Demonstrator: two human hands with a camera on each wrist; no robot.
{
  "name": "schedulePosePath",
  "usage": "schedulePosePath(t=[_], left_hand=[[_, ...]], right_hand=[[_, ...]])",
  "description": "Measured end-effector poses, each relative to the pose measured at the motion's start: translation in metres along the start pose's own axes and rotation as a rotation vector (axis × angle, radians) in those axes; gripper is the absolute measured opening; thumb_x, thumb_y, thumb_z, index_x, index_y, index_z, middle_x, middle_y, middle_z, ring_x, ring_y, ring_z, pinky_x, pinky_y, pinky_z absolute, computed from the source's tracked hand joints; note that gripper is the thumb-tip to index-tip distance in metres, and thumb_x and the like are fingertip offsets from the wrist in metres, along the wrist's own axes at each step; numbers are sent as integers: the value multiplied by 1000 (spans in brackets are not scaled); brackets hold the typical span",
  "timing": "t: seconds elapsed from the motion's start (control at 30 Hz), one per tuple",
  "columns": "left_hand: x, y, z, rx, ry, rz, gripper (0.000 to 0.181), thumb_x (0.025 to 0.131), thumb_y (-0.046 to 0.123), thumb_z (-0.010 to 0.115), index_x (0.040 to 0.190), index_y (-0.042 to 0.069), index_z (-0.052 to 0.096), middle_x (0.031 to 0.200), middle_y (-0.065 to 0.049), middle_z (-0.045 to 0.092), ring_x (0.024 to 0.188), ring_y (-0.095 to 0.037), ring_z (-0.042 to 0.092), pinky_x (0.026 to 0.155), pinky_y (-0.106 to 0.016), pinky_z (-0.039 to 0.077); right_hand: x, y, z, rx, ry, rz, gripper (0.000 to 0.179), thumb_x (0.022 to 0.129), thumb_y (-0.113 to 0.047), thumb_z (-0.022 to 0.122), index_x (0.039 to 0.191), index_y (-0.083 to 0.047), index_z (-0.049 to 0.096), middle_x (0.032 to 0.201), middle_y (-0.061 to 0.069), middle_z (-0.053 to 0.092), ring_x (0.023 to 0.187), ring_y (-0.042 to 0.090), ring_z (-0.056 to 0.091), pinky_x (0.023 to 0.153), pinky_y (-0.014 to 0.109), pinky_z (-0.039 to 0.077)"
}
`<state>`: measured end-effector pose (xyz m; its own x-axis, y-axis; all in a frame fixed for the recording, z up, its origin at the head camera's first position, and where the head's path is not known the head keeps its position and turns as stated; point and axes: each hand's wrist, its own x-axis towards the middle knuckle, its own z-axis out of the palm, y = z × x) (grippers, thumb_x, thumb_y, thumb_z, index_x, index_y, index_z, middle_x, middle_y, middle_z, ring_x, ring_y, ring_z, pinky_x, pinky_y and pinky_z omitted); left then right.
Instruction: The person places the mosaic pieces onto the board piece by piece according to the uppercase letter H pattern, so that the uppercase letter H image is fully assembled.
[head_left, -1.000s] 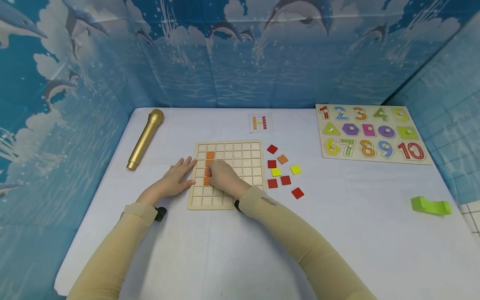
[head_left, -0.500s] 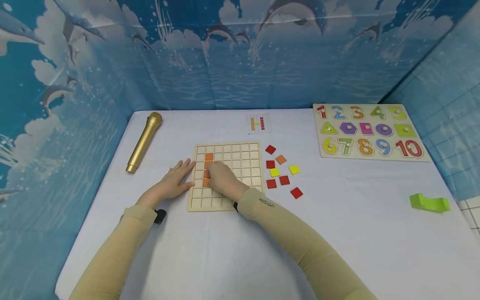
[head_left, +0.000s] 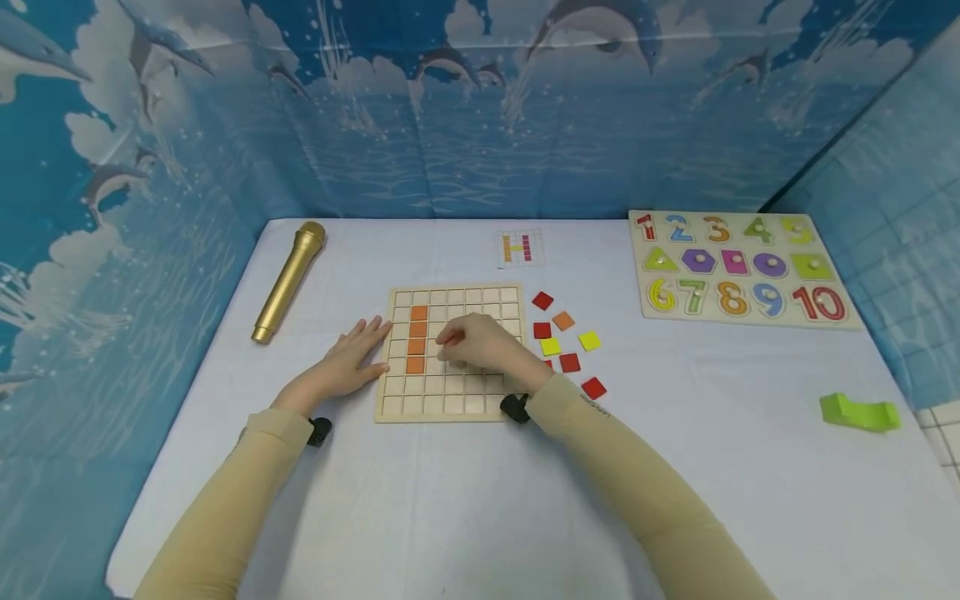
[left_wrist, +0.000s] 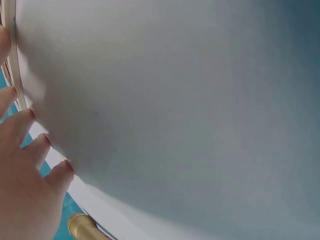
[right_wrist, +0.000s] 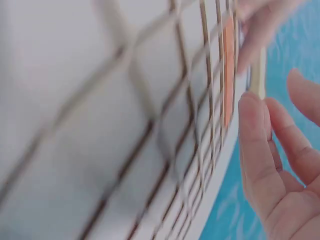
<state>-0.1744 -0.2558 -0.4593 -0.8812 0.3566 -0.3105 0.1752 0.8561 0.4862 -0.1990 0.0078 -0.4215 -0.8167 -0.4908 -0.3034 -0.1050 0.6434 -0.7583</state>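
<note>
A wooden grid board [head_left: 450, 408] lies on the white table, with a column of several orange square tiles [head_left: 417, 329] set in its left part. My left hand [head_left: 343, 364] rests with spread, straight fingers at the board's left edge; its fingers [left_wrist: 37, 150] also show in the left wrist view. Over the middle of the grid is my right hand [head_left: 486, 343], just right of the orange column. In the right wrist view the right hand's fingers [right_wrist: 257, 145] are relaxed, the thumb apart from them, and nothing shows between them.
Right of the board lie loose red tiles [head_left: 543, 300], yellow tiles [head_left: 589, 340] and an orange tile [head_left: 563, 320]. Behind is a pattern card [head_left: 514, 258]. A gold microphone [head_left: 288, 283] lies left, a number puzzle [head_left: 707, 305] back right, a green curved block [head_left: 860, 412] far right.
My right hand has lifted off the orange tiles and moved right, uncovering the whole column. The left hand stays at the board's edge.
</note>
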Motion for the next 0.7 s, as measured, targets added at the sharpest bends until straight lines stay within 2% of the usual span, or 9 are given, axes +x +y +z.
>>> schedulePosePath(t=[0.27, 0.37, 0.53, 0.7], left_hand=[[1, -3, 0, 6, -7, -6, 73, 101, 27, 56, 159, 9, 16, 166, -18, 5, 152, -41, -2, 121, -64, 1], [0, -2, 0, 11, -5, -3, 72, 101, 27, 56, 159, 9, 16, 165, -19, 6, 152, -42, -1, 121, -64, 1], [0, -2, 0, 17, -8, -11, 72, 101, 28, 55, 159, 9, 16, 165, -19, 6, 152, -42, -2, 121, -64, 1], [1, -2, 0, 10, -12, -20, 73, 100, 27, 56, 159, 10, 15, 166, -18, 5, 152, -41, -2, 121, -63, 0]], right_hand=[[-28, 52, -62, 30, 123, 69, 33, 93, -21, 67, 122, -7, 67, 110, 9, 68, 98, 23, 61, 87, 33, 51], [-35, 75, -80, 13, 159, 114, 34, 94, -22, 65, 125, -7, 65, 113, 12, 66, 98, 26, 60, 85, 33, 52], [-42, 104, -100, 21, 170, 202, 37, 96, -26, 63, 128, -9, 61, 118, 13, 63, 102, 28, 58, 91, 37, 50], [-41, 116, -108, 21, 185, 233, 37, 96, -26, 62, 129, -9, 60, 123, 14, 62, 110, 30, 54, 99, 44, 48]])
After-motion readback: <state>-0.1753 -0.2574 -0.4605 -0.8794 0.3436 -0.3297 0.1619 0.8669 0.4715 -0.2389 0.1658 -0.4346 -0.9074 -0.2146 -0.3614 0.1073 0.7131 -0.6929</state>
